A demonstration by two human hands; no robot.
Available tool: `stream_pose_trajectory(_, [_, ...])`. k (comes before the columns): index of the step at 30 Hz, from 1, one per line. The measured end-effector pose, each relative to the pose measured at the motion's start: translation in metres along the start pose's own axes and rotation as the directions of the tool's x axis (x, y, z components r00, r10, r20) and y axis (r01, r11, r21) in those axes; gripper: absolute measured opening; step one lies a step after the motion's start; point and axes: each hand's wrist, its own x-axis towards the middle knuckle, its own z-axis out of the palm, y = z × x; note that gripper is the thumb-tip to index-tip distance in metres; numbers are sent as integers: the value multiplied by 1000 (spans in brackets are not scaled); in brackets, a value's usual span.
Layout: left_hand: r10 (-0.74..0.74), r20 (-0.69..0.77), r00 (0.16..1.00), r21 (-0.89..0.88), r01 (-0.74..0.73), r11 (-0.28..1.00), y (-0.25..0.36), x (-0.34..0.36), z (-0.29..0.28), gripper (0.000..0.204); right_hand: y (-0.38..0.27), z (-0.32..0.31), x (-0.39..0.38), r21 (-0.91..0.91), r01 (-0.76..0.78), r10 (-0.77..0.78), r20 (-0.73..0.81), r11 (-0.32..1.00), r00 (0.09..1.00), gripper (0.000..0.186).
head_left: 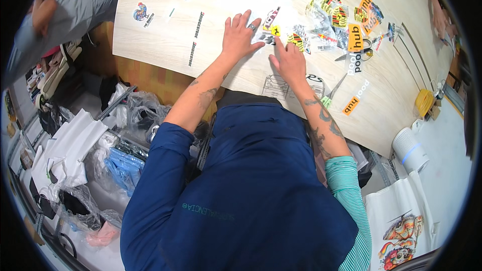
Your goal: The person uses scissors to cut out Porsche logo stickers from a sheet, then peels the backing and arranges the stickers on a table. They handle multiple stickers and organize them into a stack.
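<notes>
A small yellow sticker (275, 30) lies on the pale wooden table (165, 37), between the person's two hands and just below a red-and-white lettered sticker (271, 18). The left hand (243, 36) lies palm down to the left of it, fingers spread wide and pointing away from the body, thumb stretched toward the sticker, a ring (251, 27) on one finger. The right hand (291, 61) comes in from the lower right, index finger extended to the sticker's lower edge, thumb held apart below; whether that fingertip presses on the sticker or only sits beside it, I cannot tell. Both forearms reach forward over the table edge, tattooed.

Right of the hands, crest-shaped stickers (339, 16) overlap in a loose pile near an orange sticker (355, 37) and dark-handled scissors (368, 50). A pointed tool with a green handle (326, 101) lies nearer the body. Farther right are a yellow roll (425, 102) and another person's hand (442, 24).

Below the table at left, a clear plastic bag (143, 106) bulges with dark contents; blue folded cloth (123, 166) lies in clear wrapping, and another clear bag (89, 196) holds black cloth (79, 208).
</notes>
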Motion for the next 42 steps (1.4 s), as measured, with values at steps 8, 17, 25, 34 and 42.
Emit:
stream_pose_trajectory(8, [39, 72, 997, -90, -32, 995, -23, 1, -4, 68, -1, -2, -9, -44, -12, 16, 78, 999, 997, 73])
stream_pose_trajectory(17, [203, -40, 978, -73, -206, 976, -10, -3, 1, 62, -4, 5, -9, 33, 40, -41, 29, 999, 999, 65])
stream_pose_trajectory(25, [122, 104, 987, 22, -125, 992, 28, -1, 7, 78, 1, 1, -17, 110, 3, -5, 20, 994, 1000, 60])
stream_pose_trajectory(34, [41, 77, 996, 25, -43, 999, 18, -12, 6, 89, 9, -11, 45, 121, 19, -34, 129, 993, 991, 79])
stream_pose_trajectory(42, [-106, 68, 992, 18, 105, 994, -4, -12, 14, 78, 11, -12, 41, -89, 147, -147, 9, 985, 989, 72])
